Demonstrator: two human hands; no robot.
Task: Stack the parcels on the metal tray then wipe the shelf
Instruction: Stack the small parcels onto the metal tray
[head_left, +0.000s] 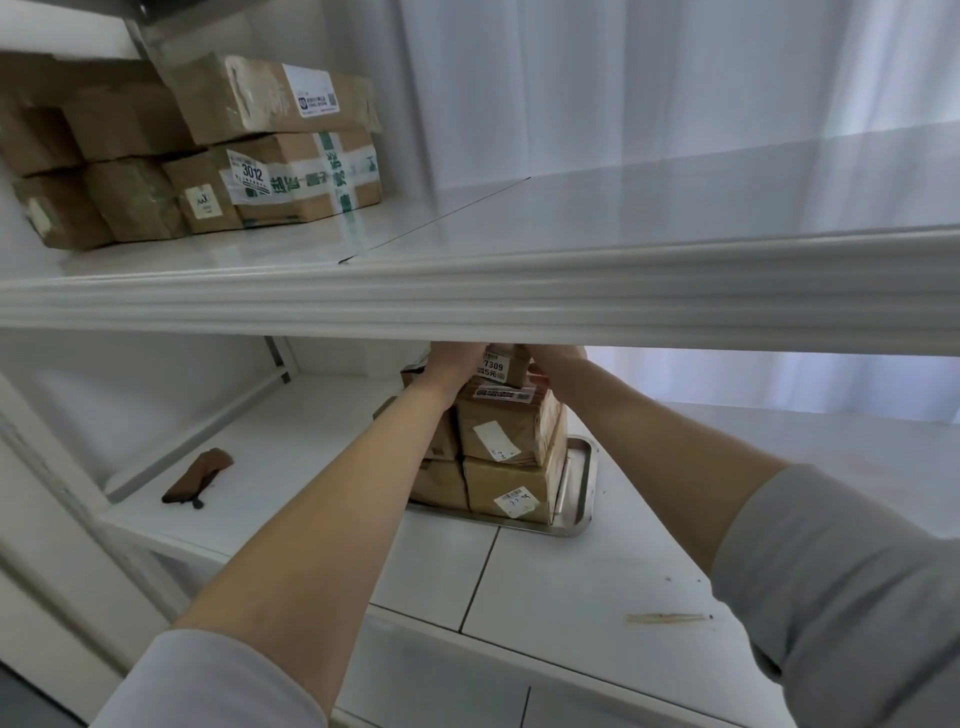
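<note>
While the left hand (456, 364) and right hand (555, 359) are gripping the small top parcel (503, 368), the tall stack (511, 441) beneath is probably risking a topple off the metal tray (581, 483) if nudged.

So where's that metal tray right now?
The metal tray sits on the lower shelf, mid-view, under the stacked parcels, right of the brown cloth.

One tray (582, 488), one cloth (197, 475), two shelves (623, 218) (545, 571), two hands (457, 364) (556, 358); at least five parcels (506, 480) on the tray, about six parcels (270, 98) above.
</note>
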